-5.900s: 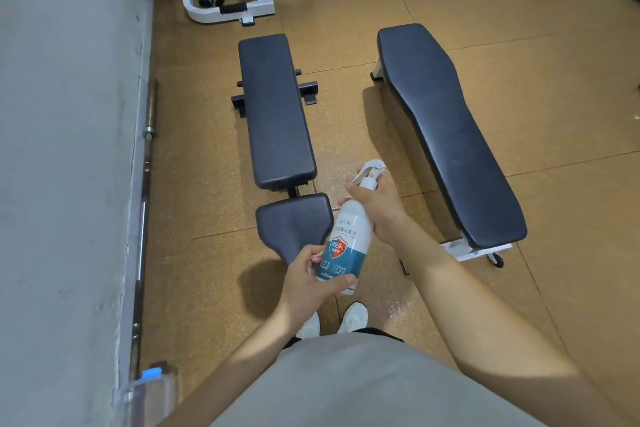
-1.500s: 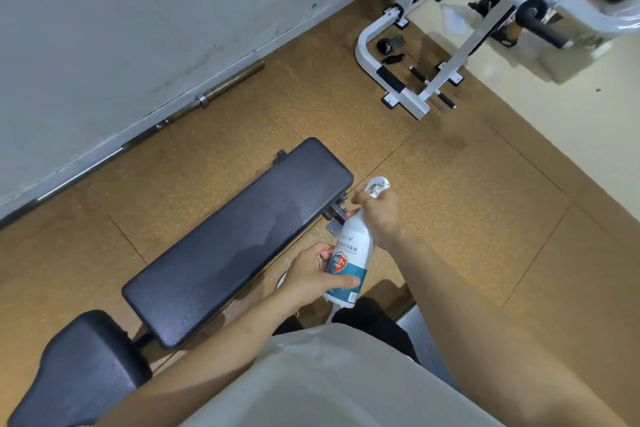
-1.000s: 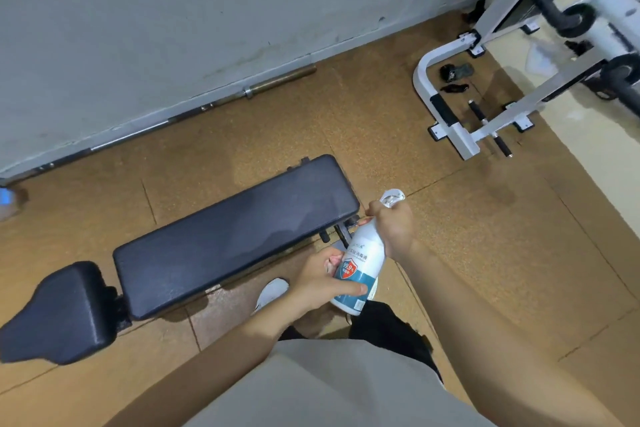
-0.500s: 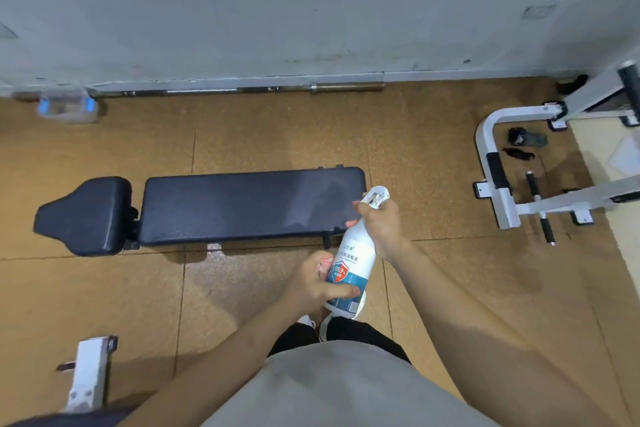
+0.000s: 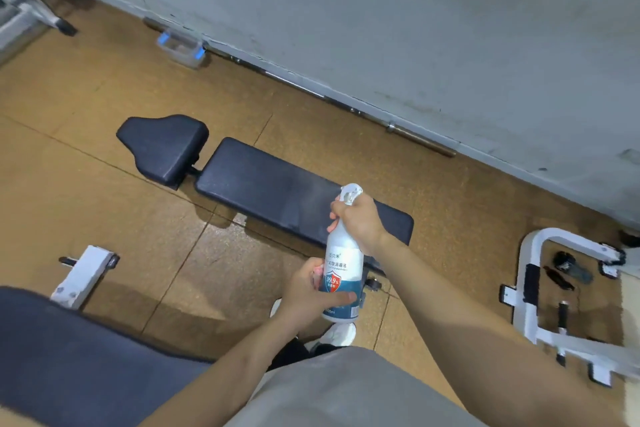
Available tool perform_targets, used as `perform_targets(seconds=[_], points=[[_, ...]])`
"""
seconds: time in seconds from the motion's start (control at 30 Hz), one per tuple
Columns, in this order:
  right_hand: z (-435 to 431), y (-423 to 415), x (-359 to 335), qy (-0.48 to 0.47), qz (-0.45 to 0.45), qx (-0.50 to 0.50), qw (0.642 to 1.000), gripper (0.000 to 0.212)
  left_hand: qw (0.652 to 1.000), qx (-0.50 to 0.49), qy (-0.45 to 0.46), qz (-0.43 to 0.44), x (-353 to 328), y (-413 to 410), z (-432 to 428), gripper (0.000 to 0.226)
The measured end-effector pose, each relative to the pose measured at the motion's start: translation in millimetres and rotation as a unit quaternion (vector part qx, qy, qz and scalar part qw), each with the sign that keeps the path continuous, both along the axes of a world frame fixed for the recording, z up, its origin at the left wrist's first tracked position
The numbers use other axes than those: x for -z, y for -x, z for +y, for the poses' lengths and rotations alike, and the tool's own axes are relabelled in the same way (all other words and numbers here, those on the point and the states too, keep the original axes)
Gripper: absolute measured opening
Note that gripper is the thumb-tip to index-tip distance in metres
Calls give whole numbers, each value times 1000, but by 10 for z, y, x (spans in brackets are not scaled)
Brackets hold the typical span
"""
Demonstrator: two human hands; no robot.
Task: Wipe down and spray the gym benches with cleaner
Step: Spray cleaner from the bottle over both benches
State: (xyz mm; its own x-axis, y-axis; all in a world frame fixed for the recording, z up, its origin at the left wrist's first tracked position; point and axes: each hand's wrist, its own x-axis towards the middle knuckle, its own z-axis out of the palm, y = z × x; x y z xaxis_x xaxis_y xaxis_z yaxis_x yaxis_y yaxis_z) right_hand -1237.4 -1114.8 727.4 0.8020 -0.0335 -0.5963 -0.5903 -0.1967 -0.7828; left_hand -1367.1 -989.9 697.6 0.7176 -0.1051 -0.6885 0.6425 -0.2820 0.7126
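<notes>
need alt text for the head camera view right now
A person holds a spray bottle in both hands, right hand at the trigger, left hand round its base, in front of a black gym bench on a brown floor.

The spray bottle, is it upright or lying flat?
Nearly upright: the spray bottle has its nozzle on top, right hand gripping the neck, left hand the base.

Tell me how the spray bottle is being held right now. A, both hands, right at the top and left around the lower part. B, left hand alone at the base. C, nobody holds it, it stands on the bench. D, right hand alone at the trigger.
A: the right hand grips the neck of the spray bottle by the trigger, and the left hand holds its lower labelled part.
</notes>
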Motion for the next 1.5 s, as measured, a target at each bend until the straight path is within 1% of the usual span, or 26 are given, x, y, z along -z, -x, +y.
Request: perform_targets(seconds=[0.07,0.17,0.2,0.27,0.3,0.43,0.53,0.57,0.63,0.7,0.77,0.87,0.9,0.97,1.1,1.23,1.3,1.4,1.5], points=[[132,-49,-8,1,-5,-37,999,5,1000,-30,2,-1,55,6,44,62],[224,-62,25,-2,-6,-60,998,20,998,-58,13,4,141,62,71,67],[235,-61,49,-3,-7,-63,998,19,998,-66,12,3,160,90,66,68],[243,-56,79,0,-10,-72,997,7,996,-89,12,6,167,135,39,67],[243,-52,86,-1,-11,-78,997,5,995,-98,12,5,172,153,15,66],[130,-124,88,-26,-21,-104,994,7,991,-135,7,-6,119,136,-164,60],[-105,-213,124,-27,-27,-117,992,20,987,-160,-3,-17,99,102,-445,61],[-231,-225,136,-22,-26,-124,992,20,985,-172,-9,-18,102,104,-594,63],[-473,-241,185,-21,-23,-124,992,12,982,-186,-16,-15,125,116,-867,69],[-848,-286,209,-34,-16,-126,991,6,980,-197,-24,-23,124,108,-1266,71],[-1249,-306,233,-49,-9,-136,989,9,978,-205,-25,-29,172,139,-1673,69],[-1816,-226,268,-54,16,-162,985,20,971,-238,-18,-17,163,275,-2317,70],[-1967,-195,277,-52,27,-167,984,21,968,-252,-11,-13,157,323,-2512,71],[-2176,-145,310,-47,41,-160,985,13,962,-272,-6,-8,159,395,-2795,73],[-2428,34,335,-14,43,-154,987,14,964,-264,-31,-12,170,550,-3038,73],[-2642,188,303,-47,45,-163,984,17,966,-257,-29,-9,115,699,-3225,71],[-2716,256,309,-39,48,-157,986,13,965,-261,-29,-7,89,762,-3306,71],[-2839,398,315,-15,48,-149,988,16,966,-259,-22,0,85,889,-3412,69],[-2963,523,293,-40,45,-132,989,15,966,-259,-19,2,86,1020,-3501,68]])
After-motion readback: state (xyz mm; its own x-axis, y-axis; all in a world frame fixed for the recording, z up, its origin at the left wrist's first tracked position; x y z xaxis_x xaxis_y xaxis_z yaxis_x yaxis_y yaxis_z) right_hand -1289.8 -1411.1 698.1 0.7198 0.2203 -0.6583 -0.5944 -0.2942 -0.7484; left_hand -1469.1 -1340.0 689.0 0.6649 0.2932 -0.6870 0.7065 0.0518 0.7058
